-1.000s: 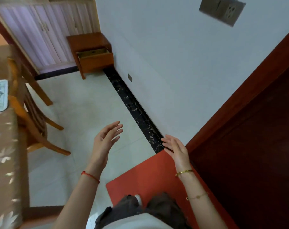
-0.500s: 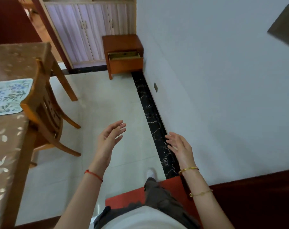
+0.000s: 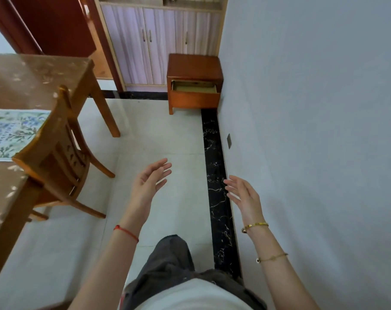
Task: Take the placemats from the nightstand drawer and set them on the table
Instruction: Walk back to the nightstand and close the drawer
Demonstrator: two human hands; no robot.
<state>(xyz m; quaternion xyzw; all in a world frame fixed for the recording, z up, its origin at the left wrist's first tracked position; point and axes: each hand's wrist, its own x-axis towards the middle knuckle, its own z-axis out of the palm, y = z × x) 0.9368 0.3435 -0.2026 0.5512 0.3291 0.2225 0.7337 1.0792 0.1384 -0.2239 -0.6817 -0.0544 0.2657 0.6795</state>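
Home dining room: table (image 3: pixel 33 79), nightstand (image 3: pixel 193 66)

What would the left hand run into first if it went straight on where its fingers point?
Nothing close: the left hand is open, with only bare floor ahead. Farther along that line stands the nightstand with its drawer pulled open, probably the first thing met, though depth is hard to judge.

Left hand (image 3: pixel 148 182) raised, fingers relaxed; right hand (image 3: pixel 243 194) likewise.
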